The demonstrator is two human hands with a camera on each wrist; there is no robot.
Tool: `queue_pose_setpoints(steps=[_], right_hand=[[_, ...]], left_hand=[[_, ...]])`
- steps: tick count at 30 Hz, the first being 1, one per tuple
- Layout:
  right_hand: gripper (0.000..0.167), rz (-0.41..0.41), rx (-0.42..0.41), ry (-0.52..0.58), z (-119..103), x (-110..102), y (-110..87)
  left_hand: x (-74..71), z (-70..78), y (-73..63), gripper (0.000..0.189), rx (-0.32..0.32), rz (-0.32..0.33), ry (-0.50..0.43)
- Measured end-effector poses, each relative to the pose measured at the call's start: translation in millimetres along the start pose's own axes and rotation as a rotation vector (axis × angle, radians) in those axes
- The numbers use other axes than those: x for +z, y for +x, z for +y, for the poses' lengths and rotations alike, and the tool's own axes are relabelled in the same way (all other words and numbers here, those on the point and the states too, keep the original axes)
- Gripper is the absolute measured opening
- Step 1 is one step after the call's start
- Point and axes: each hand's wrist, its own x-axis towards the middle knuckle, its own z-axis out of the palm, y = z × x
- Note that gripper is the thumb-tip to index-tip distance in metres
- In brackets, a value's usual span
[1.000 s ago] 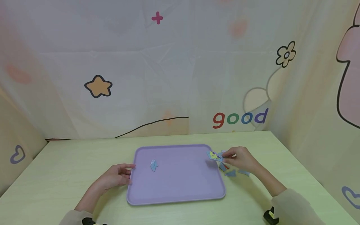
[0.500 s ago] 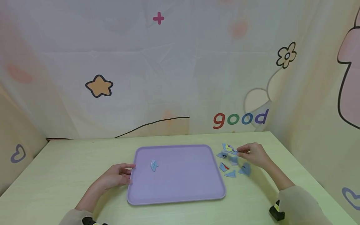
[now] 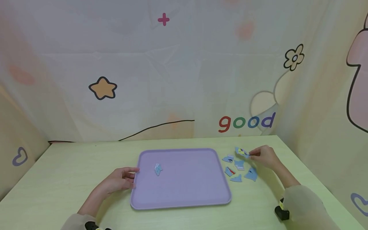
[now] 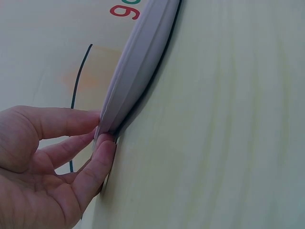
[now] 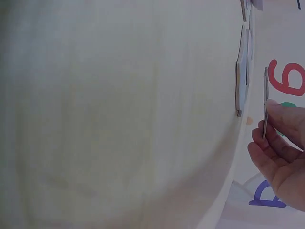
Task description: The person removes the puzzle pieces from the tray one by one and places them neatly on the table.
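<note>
My right hand (image 3: 267, 156) pinches a blue puzzle piece (image 3: 241, 152) with a yellow print between thumb and fingers. In the right wrist view that piece (image 5: 266, 90) shows edge-on, apart from the table. Below and left of it lie several light-blue puzzle pieces, among them one with a red stripe (image 3: 229, 171) and a larger one (image 3: 251, 174). My left hand (image 3: 118, 180) touches the left rim of a purple tray (image 3: 184, 206), its index finger nearly straight. In the left wrist view the thumb (image 4: 97, 164) rests against the tray's edge. One small blue piece (image 3: 158, 169) lies on the tray.
The pale wooden table (image 3: 86, 163) extends around the tray. A printed cloth (image 3: 138, 64) with a star and the word "good" hangs behind it and along both sides. Black wrist cameras (image 3: 281, 211) sit at the sleeves.
My right hand has moved right, carrying the yellow-printed puzzle piece from over the tray's right edge to above the loose pieces, which show more now. My left hand has stayed at the tray.
</note>
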Motion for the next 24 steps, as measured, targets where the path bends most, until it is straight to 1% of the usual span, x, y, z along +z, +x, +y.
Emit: queue_pose_setpoints(steps=[4,10,15,19,24], right_hand=[[0.022,-0.035,0.030,-0.010,4.8,0.3,3.4],[0.023,-0.039,0.022,-0.054,6.7,-1.2,6.1],[0.023,-0.051,0.028,-0.053,7.6,-0.2,7.1],[0.025,-0.051,0.056,-0.048,8.5,-0.4,6.3],[0.029,-0.044,0.092,0.000,9.5,-1.9,3.4]], left_hand=[[0.0,-0.4,0.4,0.060,-0.008,0.004,-0.007],[-0.2,0.8,-0.2,0.060,-0.003,-0.004,-0.012],[-0.4,0.8,0.5,0.060,-0.007,-0.004,-0.014],[-0.2,0.1,0.7,0.059,-0.007,-0.004,-0.012],[-0.5,0.3,0.2,0.059,-0.006,-0.009,-0.016]])
